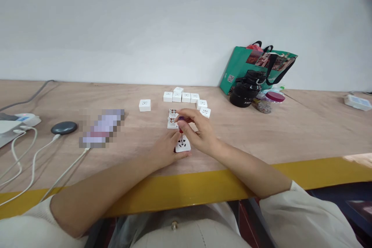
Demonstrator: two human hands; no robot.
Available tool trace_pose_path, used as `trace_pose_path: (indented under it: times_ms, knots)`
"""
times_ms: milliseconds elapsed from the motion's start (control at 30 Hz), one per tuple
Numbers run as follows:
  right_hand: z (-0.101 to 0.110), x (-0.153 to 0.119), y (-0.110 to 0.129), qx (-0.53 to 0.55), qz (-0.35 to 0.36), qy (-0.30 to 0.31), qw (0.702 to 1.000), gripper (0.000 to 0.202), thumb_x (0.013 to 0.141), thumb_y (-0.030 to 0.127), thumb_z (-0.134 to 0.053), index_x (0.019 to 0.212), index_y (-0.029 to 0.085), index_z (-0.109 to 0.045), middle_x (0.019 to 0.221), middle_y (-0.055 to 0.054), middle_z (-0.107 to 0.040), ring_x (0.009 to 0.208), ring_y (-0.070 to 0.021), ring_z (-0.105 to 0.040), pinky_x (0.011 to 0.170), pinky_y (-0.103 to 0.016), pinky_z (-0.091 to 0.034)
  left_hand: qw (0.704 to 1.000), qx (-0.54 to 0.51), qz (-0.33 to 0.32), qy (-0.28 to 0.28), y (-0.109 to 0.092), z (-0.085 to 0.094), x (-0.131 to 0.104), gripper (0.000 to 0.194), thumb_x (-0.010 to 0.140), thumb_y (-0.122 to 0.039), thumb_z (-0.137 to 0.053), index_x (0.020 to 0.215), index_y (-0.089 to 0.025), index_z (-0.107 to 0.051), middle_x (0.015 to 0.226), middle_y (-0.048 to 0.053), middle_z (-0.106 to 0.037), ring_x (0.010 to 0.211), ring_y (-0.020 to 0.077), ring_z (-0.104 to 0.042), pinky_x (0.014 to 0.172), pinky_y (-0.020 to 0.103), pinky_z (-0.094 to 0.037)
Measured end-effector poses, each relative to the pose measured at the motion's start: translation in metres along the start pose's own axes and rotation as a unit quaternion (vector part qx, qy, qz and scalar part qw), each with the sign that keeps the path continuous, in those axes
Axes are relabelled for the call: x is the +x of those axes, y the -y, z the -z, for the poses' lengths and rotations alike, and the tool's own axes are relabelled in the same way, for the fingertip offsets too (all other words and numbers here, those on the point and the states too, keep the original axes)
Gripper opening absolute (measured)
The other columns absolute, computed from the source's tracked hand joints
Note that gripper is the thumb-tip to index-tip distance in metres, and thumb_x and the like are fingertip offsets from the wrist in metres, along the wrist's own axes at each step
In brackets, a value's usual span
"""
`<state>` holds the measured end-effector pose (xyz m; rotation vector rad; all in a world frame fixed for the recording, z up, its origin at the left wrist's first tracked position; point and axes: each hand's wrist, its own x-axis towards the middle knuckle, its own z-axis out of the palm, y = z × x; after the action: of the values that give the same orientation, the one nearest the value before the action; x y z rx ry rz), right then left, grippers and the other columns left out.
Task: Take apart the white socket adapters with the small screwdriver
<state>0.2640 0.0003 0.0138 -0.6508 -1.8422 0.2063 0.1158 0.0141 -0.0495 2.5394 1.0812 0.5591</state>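
Note:
A white power socket (pixel 183 146) with dark slots lies face up near the table's front edge. My left hand (pixel 167 150) grips it from the left side, thumb along its near edge. In my right hand (pixel 197 130) is a small screwdriver (pixel 181 128) with a red and dark handle. It stands upright, its shaft reaching down to the middle of the socket's face. Just beyond my hands are open socket parts (pixel 172 121) with their inner metal showing, partly covered by my right fingers.
Several finished-looking white sockets (pixel 177 97) form a curved row farther back, and a lone socket (pixel 145 105) sits left of them. A black flask (pixel 245 89) and green bag (pixel 232 68) stand back right. Left are a blurred phone (pixel 103 128), a dark puck (pixel 64 127) and white cables (pixel 34 162).

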Motion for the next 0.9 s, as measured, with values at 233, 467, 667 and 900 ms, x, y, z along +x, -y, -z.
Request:
trace_pose_path:
  times_ms: [233, 467, 667, 900]
  knots:
    - [-0.0022, -0.0014, -0.0039, -0.019, -0.006, -0.019, 1.0, 0.011, 0.084, 0.025, -0.053, 0.094, 0.024, -0.054, 0.077, -0.001, -0.057, 0.068, -0.0134, -0.055, 0.061, -0.03, -0.049, 1.0, -0.002, -0.011, -0.003, 0.001, -0.0005, -0.0014, 0.061, 0.078, -0.047, -0.059, 0.129, -0.025, -0.033, 0.129, 0.01, -0.043, 0.12, 0.0307, -0.041, 0.096, 0.046, -0.041]
    - [-0.0026, -0.0024, -0.0013, -0.013, 0.009, -0.015, 1.0, 0.012, 0.084, 0.022, -0.052, 0.096, 0.024, -0.054, 0.077, -0.001, -0.057, 0.072, -0.0138, -0.054, 0.063, -0.03, -0.049, 0.999, -0.003, -0.043, -0.025, 0.0009, 0.0007, 0.0, 0.06, 0.08, -0.043, -0.059, 0.129, -0.019, -0.035, 0.131, 0.012, -0.043, 0.123, 0.0301, -0.039, 0.101, 0.045, -0.037]
    - [-0.0026, -0.0029, -0.0036, 0.005, -0.019, -0.013, 1.0, 0.019, 0.087, 0.019, -0.043, 0.104, 0.024, -0.051, 0.085, -0.002, -0.057, 0.073, -0.0128, -0.056, 0.065, -0.03, -0.05, 0.999, -0.009, -0.038, -0.026, 0.0026, 0.0006, 0.0004, 0.059, 0.079, -0.044, -0.06, 0.127, -0.02, -0.038, 0.125, 0.012, -0.046, 0.12, 0.0314, -0.041, 0.096, 0.045, -0.041]
    - [-0.0037, -0.0036, -0.0027, -0.016, 0.002, -0.022, 1.0, 0.022, 0.084, 0.017, -0.049, 0.105, 0.024, -0.05, 0.083, -0.001, -0.057, 0.072, -0.0128, -0.055, 0.065, -0.029, -0.049, 0.999, -0.01, -0.038, -0.029, 0.0046, -0.0003, -0.0003, 0.06, 0.079, -0.047, -0.059, 0.128, -0.021, -0.035, 0.128, 0.011, -0.044, 0.122, 0.0314, -0.039, 0.097, 0.046, -0.039]
